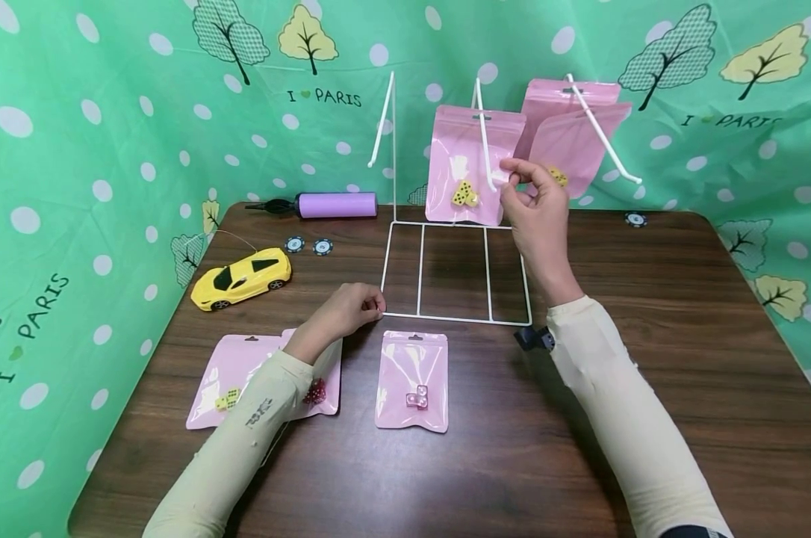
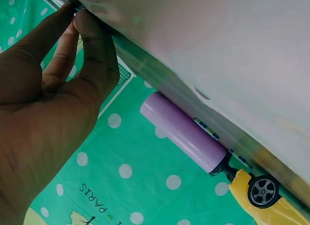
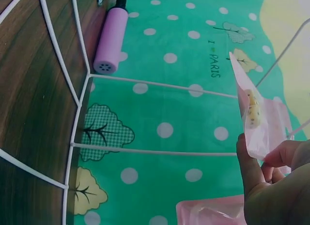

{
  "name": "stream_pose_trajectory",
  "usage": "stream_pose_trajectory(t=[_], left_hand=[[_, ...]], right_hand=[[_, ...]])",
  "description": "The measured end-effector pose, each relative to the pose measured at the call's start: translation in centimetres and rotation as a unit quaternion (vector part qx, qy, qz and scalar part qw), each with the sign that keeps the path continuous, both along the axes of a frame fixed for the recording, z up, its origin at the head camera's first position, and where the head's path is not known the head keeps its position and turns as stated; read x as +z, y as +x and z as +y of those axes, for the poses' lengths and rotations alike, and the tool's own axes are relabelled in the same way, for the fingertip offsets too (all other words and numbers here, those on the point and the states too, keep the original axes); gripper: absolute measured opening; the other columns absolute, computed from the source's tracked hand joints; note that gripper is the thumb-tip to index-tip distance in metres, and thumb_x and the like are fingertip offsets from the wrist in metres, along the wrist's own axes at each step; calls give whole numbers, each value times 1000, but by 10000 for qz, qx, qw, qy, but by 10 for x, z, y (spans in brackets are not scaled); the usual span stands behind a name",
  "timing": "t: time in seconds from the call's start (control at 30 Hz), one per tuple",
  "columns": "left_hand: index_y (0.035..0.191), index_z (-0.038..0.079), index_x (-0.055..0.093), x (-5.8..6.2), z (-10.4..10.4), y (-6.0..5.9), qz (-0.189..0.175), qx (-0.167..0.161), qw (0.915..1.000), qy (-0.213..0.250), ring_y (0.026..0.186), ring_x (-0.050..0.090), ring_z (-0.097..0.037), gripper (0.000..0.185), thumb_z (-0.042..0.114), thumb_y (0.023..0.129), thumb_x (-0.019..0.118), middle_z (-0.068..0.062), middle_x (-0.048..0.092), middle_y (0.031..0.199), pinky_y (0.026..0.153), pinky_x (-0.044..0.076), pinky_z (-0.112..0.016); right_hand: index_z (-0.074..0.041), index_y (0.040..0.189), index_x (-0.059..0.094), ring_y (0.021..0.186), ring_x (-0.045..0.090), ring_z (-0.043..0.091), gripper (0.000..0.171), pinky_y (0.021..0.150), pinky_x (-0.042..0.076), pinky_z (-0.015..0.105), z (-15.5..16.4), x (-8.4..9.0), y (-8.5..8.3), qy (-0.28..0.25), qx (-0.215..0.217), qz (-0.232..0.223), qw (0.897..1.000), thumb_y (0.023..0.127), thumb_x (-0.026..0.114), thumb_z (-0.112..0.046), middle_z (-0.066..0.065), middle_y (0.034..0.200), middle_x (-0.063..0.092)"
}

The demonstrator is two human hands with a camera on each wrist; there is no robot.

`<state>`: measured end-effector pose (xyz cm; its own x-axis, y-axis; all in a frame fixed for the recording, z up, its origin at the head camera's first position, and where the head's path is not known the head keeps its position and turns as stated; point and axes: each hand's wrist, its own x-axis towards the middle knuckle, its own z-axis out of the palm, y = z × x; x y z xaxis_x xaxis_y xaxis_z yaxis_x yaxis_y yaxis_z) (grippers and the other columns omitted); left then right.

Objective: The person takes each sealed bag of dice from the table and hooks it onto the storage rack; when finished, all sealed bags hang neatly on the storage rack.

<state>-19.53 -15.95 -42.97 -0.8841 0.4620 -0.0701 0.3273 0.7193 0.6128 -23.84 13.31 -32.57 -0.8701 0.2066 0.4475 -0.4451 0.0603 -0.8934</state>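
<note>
Grips the rack (image 1: 454, 319) with left hand (image 1: 345, 310), pinches a hung bag (image 1: 449, 168) with right hand (image 1: 543, 217), with two more bags (image 1: 563, 146) hung and three loose bags (image 1: 412, 364) unhung.

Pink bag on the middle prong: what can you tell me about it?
The pink bag is a glossy, plastic-looking pouch with a hanging slot near its top; dotted yellow dice show low inside. It hangs upright from the middle prong of the white wire rack. The right hand pinches its side edge.
</note>
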Motion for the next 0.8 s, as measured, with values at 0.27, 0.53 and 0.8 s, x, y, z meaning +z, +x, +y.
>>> stream_pose_trajectory(t=[0.27,0.53,0.8], left_hand=[[91,6,72,1,0,0,-41,48,10000,22,74,60,-13,11,-3,98,73,-4,70,81,71,50,-31],[90,6,72,4,0,3,14,64,10000,25,74,61,-14,12,-4,97,72,-4,70,81,71,50,-31],[91,6,72,2,0,2,-28,41,10000,30,75,61,-14,11,-3,97,74,-4,71,81,70,50,-31]], right_hand=[[14,130,68,79,67,9,29,76,60,19,5,-7,1,-77,276,-99,9995,102,61,7,3,101,55],[16,134,65,90,74,13,32,84,61,24,12,-18,4,-372,292,-159,9988,103,59,8,5,100,60],[14,136,65,95,76,13,33,87,61,24,20,-29,13,-581,339,-409,9969,104,59,6,9,106,60]])
